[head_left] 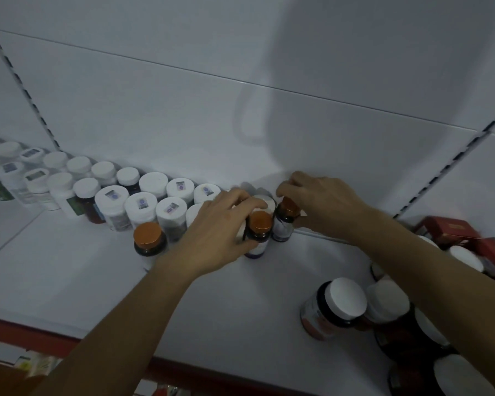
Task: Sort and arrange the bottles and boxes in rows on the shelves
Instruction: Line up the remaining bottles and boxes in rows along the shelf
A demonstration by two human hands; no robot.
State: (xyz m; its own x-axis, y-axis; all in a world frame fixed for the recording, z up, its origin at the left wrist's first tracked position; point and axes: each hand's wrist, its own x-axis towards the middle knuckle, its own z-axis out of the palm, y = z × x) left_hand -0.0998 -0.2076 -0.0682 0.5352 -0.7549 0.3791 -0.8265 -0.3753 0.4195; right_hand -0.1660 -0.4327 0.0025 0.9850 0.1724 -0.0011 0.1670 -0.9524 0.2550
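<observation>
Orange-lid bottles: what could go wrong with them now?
The left hand grips the middle orange-lid bottle and the right hand pinches the back orange-lid bottle close beside it; they could knock together and tip. The left wrist lies right by a third orange-lid bottle, so a sideways move might topple it. The right forearm passes over big jars it could bump.

— What's the shelf (69, 267) made of?
— Looks like white painted metal, smooth with a dull sheen; the back panel (183, 110) too.
— And the orange caps (147, 234)?
— Glossy, with a metallic shine. The front dark bottle (259, 242) and rear dark bottle (282, 228) are smooth and shiny, glass or plastic, I can't tell.
— The white lids (346, 300)?
— Matt plastic, some with paper stickers (143, 203). The red boxes (452, 228) look like glossy card.
</observation>
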